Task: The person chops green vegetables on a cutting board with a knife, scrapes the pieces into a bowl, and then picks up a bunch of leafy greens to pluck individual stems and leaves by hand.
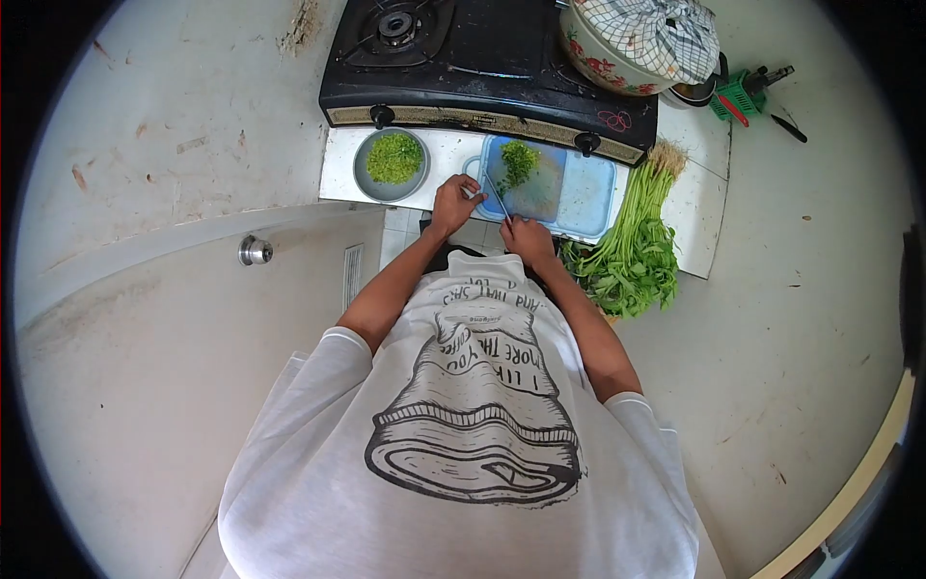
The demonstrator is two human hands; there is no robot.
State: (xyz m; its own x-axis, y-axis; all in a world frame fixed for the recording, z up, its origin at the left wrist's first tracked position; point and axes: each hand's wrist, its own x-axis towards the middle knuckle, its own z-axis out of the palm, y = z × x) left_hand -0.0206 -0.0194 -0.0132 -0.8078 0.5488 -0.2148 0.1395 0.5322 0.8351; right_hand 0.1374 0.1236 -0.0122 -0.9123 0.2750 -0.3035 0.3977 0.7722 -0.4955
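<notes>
My right hand (527,237) clamps the knife (496,197); left hand (455,201) grips the board (579,193) edge. Keep fingers clear of the greens (519,160).

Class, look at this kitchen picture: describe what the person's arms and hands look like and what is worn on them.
Both arms are bare from short white T-shirt sleeves down. The left hand and right hand are bare: no gloves, and no watch or rings that can be made out.

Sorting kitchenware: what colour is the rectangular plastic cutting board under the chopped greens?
Light blue cutting board, seen best in the head view.
</notes>
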